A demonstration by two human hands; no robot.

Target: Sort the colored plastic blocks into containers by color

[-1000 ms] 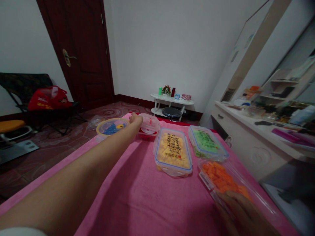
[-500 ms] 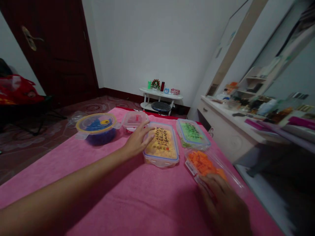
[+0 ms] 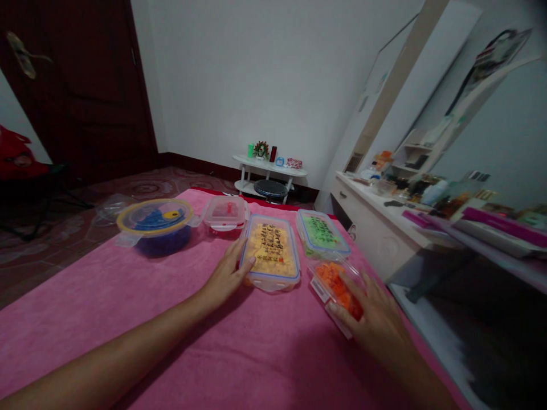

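My left hand (image 3: pixel 228 272) rests against the left edge of a lidded plastic food container (image 3: pixel 273 247) with yellow contents and black writing on its blue-rimmed lid. Its fingers are stretched out, the thumb over the lid's edge. My right hand (image 3: pixel 374 310) spans a small clear plastic box (image 3: pixel 318 287) of orange pieces (image 3: pixel 335 282), fingers bent over its top and thumb at its near side. Part of that box is hidden beneath the hand. A green-filled container (image 3: pixel 322 233) with a similar lid stands just behind the orange pieces.
A round blue bowl (image 3: pixel 160 242) with a yellow-rimmed clear lid and a square red-based container (image 3: pixel 226 213) stand left on the pink cloth (image 3: pixel 179 347). Beyond is a low white table (image 3: pixel 273 167) with small items. A cluttered dresser (image 3: pixel 380 222) borders the right side.
My left hand has drawn back from over the yellow-filled container to its left edge. My right hand has moved forward over the orange pieces. The view has shifted slightly right.
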